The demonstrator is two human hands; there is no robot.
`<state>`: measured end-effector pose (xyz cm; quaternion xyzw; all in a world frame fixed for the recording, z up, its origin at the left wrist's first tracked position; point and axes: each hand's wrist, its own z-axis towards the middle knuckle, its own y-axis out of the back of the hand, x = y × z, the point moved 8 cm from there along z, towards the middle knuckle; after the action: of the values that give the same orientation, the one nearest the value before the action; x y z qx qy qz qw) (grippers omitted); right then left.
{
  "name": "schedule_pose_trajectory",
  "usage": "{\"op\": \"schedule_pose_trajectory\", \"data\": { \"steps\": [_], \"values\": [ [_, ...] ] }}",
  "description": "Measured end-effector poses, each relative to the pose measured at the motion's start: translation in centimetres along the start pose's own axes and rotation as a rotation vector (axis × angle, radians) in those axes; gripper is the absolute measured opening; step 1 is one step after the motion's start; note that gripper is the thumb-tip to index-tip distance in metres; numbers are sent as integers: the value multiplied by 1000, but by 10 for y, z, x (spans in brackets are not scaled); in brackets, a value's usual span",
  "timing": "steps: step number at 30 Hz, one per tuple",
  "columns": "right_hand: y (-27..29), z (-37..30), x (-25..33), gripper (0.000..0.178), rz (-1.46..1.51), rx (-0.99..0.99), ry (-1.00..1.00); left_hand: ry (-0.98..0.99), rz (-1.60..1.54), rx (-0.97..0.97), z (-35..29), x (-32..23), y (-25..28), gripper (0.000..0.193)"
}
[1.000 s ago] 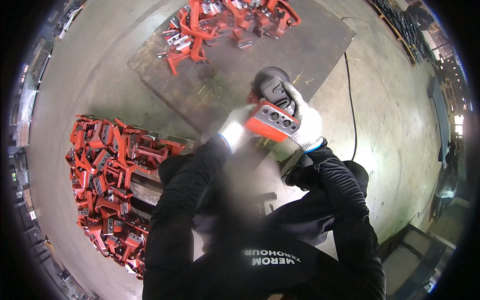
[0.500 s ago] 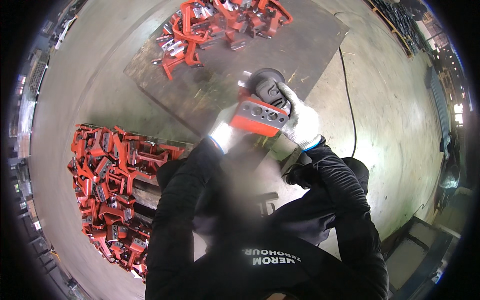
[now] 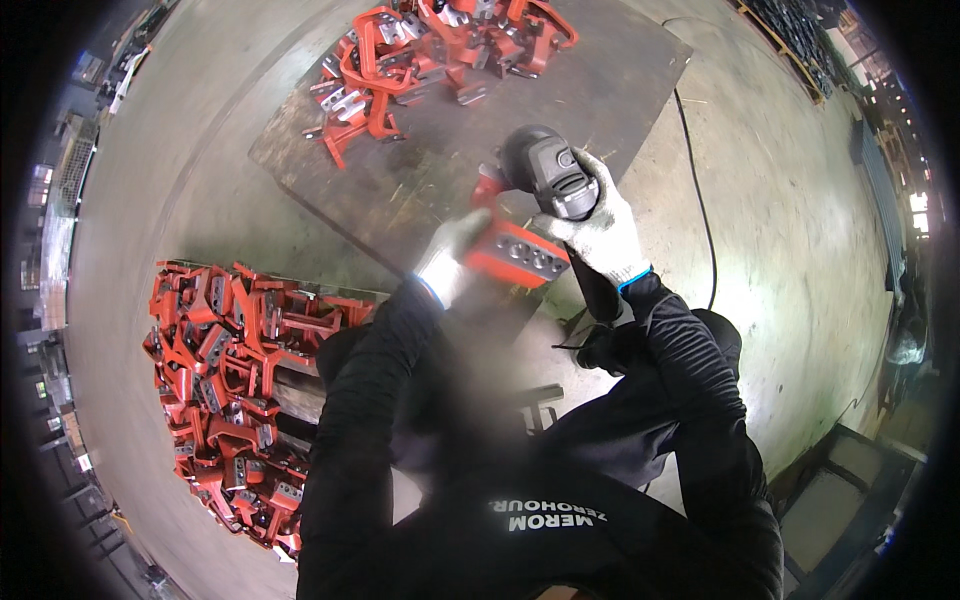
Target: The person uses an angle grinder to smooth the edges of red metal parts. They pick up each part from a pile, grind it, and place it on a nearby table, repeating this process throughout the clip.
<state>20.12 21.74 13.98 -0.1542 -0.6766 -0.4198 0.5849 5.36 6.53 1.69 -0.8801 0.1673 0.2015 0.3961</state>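
Observation:
In a white glove, my left hand (image 3: 450,255) is closed on the left side of a red metal bracket (image 3: 505,268). A bare grey face with several round holes shows on this bracket. My right hand (image 3: 608,228), also gloved, wraps round a dark angle grinder (image 3: 560,180), its head and disc pointing away from me. The grinder is just beyond the bracket and to its right; whether the disc touches the metal I cannot tell. Both are over the near part of a dark steel plate (image 3: 590,80).
Red brackets (image 3: 430,60) lie heaped on the far part of the plate. A larger pile of them (image 3: 230,380) is at my left, beside my leg. A black cable (image 3: 695,180) runs along the concrete floor at the right, and a dark metal frame (image 3: 840,500) stands at the lower right.
The grinder has turned and shifted slightly right, so more of its body shows. The bracket has dropped slightly toward me and tilted, with my left hand still on it.

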Motion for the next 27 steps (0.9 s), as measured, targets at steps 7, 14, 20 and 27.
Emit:
{"op": "schedule_pose_trajectory", "data": {
  "steps": [7,14,20,27],
  "values": [
    [4,1,-2,98,167,40,-159,-49,185,-3,-6,0,2,19],
    [19,-1,-50,96,115,9,-269,-90,-176,-71,2,-25,11,21],
    [29,-6,-10,96,147,-44,-93,-285,76,-193,24,-46,33,33],
    [-2,-21,8,97,-6,151,5,-294,355,-590,32,-54,81,32]
  ]
}}
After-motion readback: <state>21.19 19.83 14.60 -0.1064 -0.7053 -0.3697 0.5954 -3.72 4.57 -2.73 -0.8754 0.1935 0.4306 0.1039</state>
